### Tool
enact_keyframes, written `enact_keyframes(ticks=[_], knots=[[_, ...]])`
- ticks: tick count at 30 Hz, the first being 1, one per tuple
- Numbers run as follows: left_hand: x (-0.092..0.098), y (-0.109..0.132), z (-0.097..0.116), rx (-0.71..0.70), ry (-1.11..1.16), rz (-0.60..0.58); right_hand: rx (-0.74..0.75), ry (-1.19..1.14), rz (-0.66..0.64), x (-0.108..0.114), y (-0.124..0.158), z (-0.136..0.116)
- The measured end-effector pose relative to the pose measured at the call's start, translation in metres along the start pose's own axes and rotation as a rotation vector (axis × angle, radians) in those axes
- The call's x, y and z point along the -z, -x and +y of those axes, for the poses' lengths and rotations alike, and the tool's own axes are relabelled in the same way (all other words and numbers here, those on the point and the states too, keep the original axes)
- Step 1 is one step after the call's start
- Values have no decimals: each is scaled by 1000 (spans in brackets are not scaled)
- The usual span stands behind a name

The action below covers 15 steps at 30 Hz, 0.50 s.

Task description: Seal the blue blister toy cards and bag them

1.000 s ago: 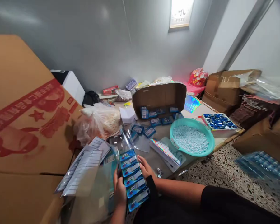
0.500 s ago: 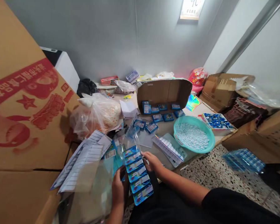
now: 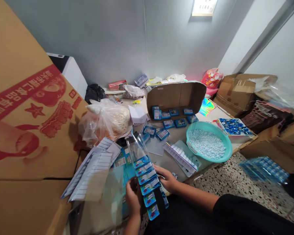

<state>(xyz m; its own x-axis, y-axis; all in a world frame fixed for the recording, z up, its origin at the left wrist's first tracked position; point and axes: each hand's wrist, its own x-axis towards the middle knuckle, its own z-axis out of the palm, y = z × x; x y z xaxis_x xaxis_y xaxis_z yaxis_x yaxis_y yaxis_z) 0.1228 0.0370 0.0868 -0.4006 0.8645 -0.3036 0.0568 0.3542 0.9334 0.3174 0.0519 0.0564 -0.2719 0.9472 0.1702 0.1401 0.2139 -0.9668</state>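
A column of several blue printed packs in clear plastic [image 3: 147, 179] is held low in front of my body, slanting down toward my lap. My left hand [image 3: 134, 197] is curled along its left edge, thumb up. My right hand [image 3: 166, 178] grips the right edge, its fingers partly hidden behind the packs. The empty end of the clear plastic [image 3: 136, 147] stretches beyond the packs toward the table. Just left of my left hand lie blue printed sheets [image 3: 127, 163] and a clear plastic sheet [image 3: 105, 195].
A turquoise basin [image 3: 229, 151] of small pale pieces stands right, beside a box of blue wrapped pieces [image 3: 232, 126]. Blue boxes [image 3: 169, 124] lie around an open carton [image 3: 176, 94]. Folded white papers [image 3: 90, 176], a plastic bag [image 3: 107, 119] and a large cardboard box [image 3: 26, 130] are left.
The pack column has turned slightly in my hands, and a second edge of blue packs now shows at its lower right. Both hands stay on it. The whole view has shifted a little.
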Motion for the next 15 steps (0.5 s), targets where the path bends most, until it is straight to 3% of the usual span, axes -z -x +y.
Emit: enact_keyframes(ticks=[5, 7, 11, 15], knots=[[14, 20, -2, 12, -25, -153, 4, 7, -473, 39, 10, -28], [20, 22, 0, 8, -32, -205, -18, 52, -603, 49, 8, -34], [34, 19, -6, -84, -32, -303, -23, 156, -695, 59, -1, -38], [50, 26, -23, -235, -164, -388, 8, 330, -614, 61, -6, -37]])
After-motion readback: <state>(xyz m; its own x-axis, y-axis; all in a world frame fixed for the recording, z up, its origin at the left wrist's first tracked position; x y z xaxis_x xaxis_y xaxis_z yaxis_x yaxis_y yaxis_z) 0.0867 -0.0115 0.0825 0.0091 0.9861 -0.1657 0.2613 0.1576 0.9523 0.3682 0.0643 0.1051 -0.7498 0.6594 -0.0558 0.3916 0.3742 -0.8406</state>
